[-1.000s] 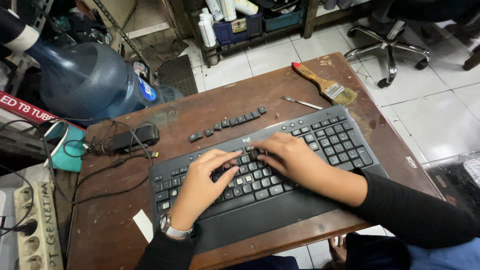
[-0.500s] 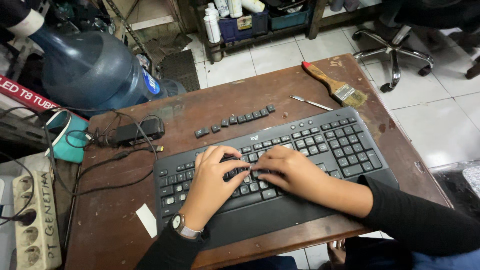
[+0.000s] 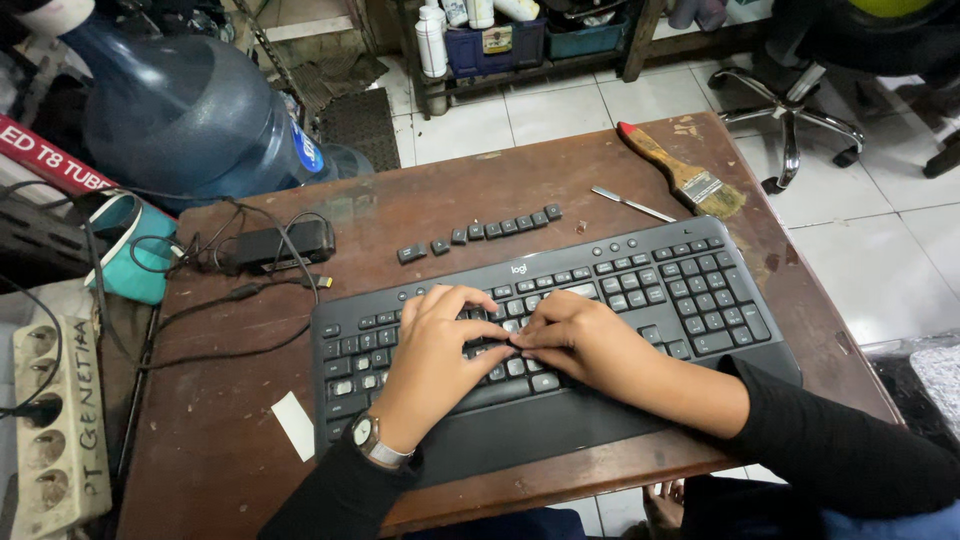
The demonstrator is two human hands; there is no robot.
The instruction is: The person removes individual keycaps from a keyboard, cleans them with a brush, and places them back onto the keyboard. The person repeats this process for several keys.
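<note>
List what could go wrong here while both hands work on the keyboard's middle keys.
The row of loose keycaps lies unguarded behind the keyboard; a nudge could scatter them off the table. The thin metal tool and paintbrush lie near the far edge and might get knocked off. The left hand and right hand crowd one spot, possibly straining a key.

worn brown wooden table [image 3: 480, 190] on white tiled floor [image 3: 900, 240]; swivel chair base [image 3: 790, 95] at two o'clock (shelving behind).

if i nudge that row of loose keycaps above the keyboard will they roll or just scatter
The loose keycaps look small and blocky, so they would probably slide and scatter, not roll. They seem light, lying unattached on the wooden table, so a slight push likely breaks the row.
</note>
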